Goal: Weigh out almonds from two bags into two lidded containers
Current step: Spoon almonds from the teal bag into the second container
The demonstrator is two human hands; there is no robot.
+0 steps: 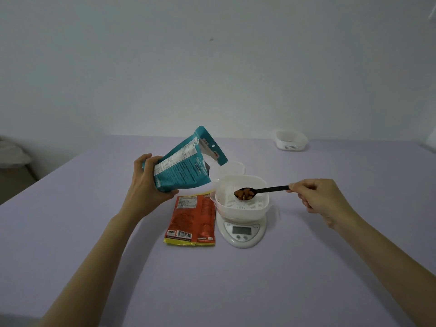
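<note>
Left hand (151,185) curls round the lower end of the teal bag (186,166), thumb on the near side, holding it tilted above the desk (236,291) with its open mouth pointing right. Right hand (318,199) pinches the end of the black spoon (266,190) between thumb and bent fingers. The spoon's bowl, loaded with almonds (245,194), hangs over the white slotted container (243,206) sitting on the scale (240,232). An orange bag (191,220) lies flat just left of the scale. A second white container (291,140) stands well apart at the far right edge, and a pale translucent piece (233,168) lies behind the teal bag.
</note>
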